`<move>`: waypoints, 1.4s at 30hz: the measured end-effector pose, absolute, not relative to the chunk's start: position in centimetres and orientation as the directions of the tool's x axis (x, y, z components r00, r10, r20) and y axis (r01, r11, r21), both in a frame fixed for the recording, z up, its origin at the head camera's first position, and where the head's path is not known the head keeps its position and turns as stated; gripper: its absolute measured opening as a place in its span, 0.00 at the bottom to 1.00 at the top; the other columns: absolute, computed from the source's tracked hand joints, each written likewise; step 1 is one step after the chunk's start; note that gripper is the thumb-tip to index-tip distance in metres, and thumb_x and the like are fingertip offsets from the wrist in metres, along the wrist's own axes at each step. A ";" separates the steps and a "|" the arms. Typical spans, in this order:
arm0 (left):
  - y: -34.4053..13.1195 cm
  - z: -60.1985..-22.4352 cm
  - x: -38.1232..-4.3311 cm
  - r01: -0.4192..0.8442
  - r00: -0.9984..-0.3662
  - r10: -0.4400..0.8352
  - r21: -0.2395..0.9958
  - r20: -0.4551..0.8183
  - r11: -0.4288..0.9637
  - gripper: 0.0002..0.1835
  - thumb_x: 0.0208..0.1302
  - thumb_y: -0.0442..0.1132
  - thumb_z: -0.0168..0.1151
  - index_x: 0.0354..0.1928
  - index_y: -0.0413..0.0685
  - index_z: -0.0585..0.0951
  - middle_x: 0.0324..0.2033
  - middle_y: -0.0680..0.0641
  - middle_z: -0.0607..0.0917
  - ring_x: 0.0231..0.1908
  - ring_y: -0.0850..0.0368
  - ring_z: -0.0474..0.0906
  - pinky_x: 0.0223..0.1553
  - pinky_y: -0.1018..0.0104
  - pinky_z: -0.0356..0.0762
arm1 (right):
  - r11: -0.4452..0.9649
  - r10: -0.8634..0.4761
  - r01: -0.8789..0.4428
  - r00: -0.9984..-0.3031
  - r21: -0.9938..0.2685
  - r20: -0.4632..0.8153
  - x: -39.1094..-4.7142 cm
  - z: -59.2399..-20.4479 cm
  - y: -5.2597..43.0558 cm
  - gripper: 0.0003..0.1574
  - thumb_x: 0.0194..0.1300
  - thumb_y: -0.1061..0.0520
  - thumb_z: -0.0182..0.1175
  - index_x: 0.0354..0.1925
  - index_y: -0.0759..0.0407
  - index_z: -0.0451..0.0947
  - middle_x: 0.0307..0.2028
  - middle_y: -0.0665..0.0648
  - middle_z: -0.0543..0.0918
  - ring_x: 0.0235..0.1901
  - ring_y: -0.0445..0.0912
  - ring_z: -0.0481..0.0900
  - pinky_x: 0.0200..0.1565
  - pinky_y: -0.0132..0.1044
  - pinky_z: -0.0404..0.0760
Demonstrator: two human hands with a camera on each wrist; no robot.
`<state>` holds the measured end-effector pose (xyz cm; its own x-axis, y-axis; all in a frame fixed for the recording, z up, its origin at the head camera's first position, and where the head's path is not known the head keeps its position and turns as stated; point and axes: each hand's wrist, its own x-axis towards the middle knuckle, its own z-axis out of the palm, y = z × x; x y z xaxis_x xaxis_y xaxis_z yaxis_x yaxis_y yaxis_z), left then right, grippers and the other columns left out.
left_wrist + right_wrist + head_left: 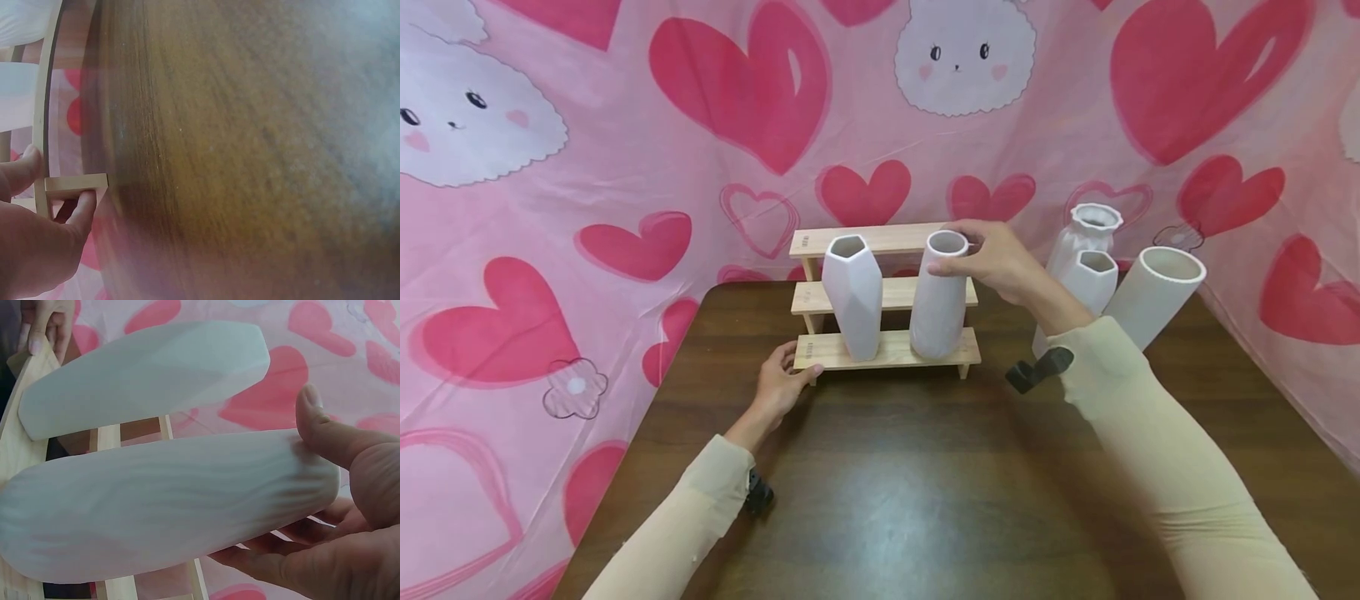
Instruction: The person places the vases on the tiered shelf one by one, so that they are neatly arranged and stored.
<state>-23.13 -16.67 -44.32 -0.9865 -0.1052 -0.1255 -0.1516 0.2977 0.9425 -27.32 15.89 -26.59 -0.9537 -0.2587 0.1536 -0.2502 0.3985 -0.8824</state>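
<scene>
A three-tier wooden stand (892,349) bears two white vases on its lowest step. The faceted vase (854,300) is on the left, upright, with a five-sided mouth. To its right, my right hand (996,260) grips the round rippled vase (938,308) near its rim, thumb in front and fingers behind. In the right wrist view this rippled vase (156,506) spans the picture, its base over the lowest step. My left hand (778,382) pinches the left end of that step, thumb on top; in the left wrist view its fingers (82,214) reach under beside the stand's short leg (78,182).
Three more white vases stand at the right: a ruffled-rim vase (1081,236), a small vase with an angular mouth (1095,283) and a wide cylindrical vase (1157,293). Behind the brown wooden table (880,492) hangs a pink heart-patterned cloth (865,108).
</scene>
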 end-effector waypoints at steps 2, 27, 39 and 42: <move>-16.6 -44.3 -23.1 -0.153 -0.986 -0.103 0.941 -0.128 0.301 0.36 0.62 0.37 0.66 0.70 0.42 0.61 0.62 0.37 0.72 0.60 0.44 0.69 0.55 0.54 0.71 | 0.401 -0.277 -0.247 -0.951 -0.882 0.140 -27.2 -26.5 16.0 0.37 0.51 0.55 0.75 0.59 0.60 0.74 0.49 0.59 0.81 0.46 0.50 0.77 0.50 0.42 0.76; -16.6 -44.5 -22.9 -0.161 -0.985 -0.111 0.936 -0.132 0.312 0.36 0.63 0.37 0.65 0.70 0.43 0.61 0.61 0.39 0.73 0.59 0.47 0.71 0.54 0.57 0.72 | 0.459 -0.272 -0.258 -0.952 -0.850 0.142 -24.3 -24.2 21.6 0.44 0.58 0.50 0.69 0.68 0.54 0.63 0.63 0.59 0.72 0.64 0.54 0.67 0.61 0.55 0.66; -16.6 -44.5 -23.1 -0.149 -0.986 -0.117 0.935 -0.117 0.321 0.36 0.63 0.37 0.65 0.70 0.43 0.61 0.60 0.39 0.74 0.59 0.47 0.71 0.52 0.59 0.74 | 0.440 -0.172 -0.277 -0.960 -0.854 0.223 -22.8 -23.5 26.0 0.39 0.62 0.55 0.66 0.69 0.48 0.64 0.63 0.54 0.72 0.61 0.49 0.69 0.47 0.27 0.74; -16.5 -44.3 -23.0 -0.150 -0.986 -0.115 0.937 -0.119 0.316 0.36 0.63 0.37 0.65 0.70 0.43 0.61 0.61 0.39 0.73 0.60 0.47 0.70 0.54 0.57 0.73 | 0.404 -0.144 -0.255 -0.966 -0.878 0.214 -22.6 -23.7 26.9 0.38 0.62 0.56 0.65 0.68 0.46 0.65 0.62 0.51 0.73 0.60 0.46 0.70 0.46 0.29 0.75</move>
<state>-22.96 -16.54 -44.35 -0.9862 -0.1152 -0.1192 -0.1502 0.3163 0.9367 -22.55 26.86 -23.66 -0.9661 -0.1444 0.2141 -0.2551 0.4041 -0.8784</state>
